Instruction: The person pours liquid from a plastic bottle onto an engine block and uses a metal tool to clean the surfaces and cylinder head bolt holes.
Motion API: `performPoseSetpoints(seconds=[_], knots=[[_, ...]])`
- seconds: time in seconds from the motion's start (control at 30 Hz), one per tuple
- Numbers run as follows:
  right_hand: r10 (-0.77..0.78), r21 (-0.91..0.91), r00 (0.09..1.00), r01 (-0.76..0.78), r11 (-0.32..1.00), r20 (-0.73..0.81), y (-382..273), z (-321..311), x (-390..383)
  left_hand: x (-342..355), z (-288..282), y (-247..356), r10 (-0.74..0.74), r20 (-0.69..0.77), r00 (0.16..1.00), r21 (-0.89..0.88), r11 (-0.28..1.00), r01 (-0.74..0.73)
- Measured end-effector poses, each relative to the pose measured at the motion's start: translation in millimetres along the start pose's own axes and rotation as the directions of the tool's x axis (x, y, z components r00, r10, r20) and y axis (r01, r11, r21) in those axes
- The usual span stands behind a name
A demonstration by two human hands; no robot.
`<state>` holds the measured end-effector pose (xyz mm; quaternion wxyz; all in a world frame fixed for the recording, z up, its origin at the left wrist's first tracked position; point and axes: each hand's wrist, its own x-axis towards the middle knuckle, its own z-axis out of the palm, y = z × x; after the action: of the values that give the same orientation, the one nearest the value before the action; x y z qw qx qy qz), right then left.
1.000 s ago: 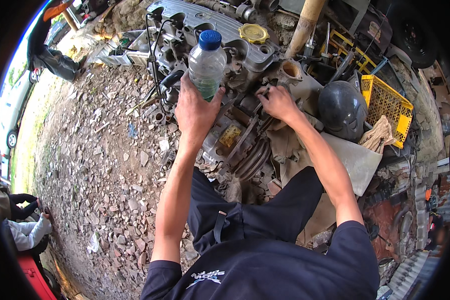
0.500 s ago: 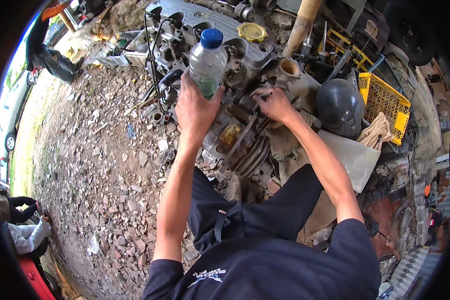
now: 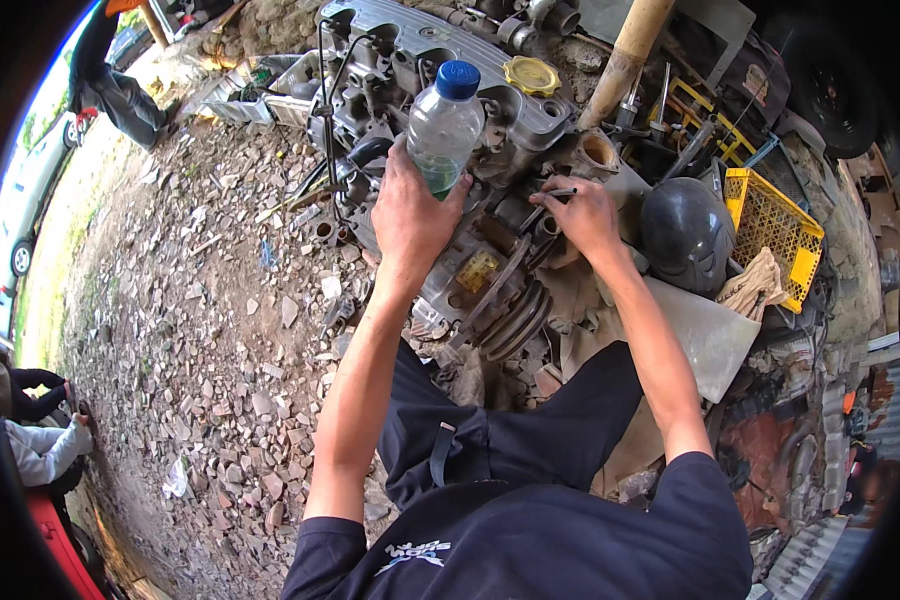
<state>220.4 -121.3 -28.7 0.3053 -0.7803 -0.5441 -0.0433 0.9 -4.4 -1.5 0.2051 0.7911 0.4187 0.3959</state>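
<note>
Over the engine (image 3: 490, 250), left hand (image 3: 410, 215) clamped around plastic bottle (image 3: 443, 125), right hand (image 3: 580, 215) pinching a thin tool (image 3: 555, 195)

The left hand (image 3: 410, 215) covered the lower part of the bottle (image 3: 444, 125), so how full it was could not be told. The right hand (image 3: 582, 215) hid most of a thin dark tool (image 3: 560, 193), its kind unclear. A person (image 3: 40, 445) at the left was cut off by the rim. The engine (image 3: 440, 60) ran past the top edge.
</note>
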Motion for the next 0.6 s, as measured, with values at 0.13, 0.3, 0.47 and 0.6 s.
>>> performPoseSetpoints(seconds=[0.13, 0.3, 0.47, 0.6], knots=[[0.192, 0.274, 0.977, -0.209, 0.939, 0.089, 4.9, -8.6, 1.6, -0.2, 1.5, -0.7, 0.02, -0.029, 0.999, 0.003, 1.0, -0.02], [0.063, 0.203, 0.997, -0.07, 0.977, 0.042, -1.1, -13.1, -8.0, -1.3, -2.5, 2.0, 0.005, -0.011, 1.0, -0.014, 1.0, -0.005], [0.069, 0.152, 0.993, -0.084, 0.985, 0.098, -7.3, -9.7, -6.6, -0.9, -1.9, -0.2, 0.014, -0.023, 1.0, -0.031, 0.999, -0.015], [-0.087, 0.189, 0.996, 0.084, 0.978, 0.009, 4.7, 4.5, -7.1, -1.8, -0.9, 1.2, 0.024, -0.029, 0.999, -0.032, 0.999, -0.025]])
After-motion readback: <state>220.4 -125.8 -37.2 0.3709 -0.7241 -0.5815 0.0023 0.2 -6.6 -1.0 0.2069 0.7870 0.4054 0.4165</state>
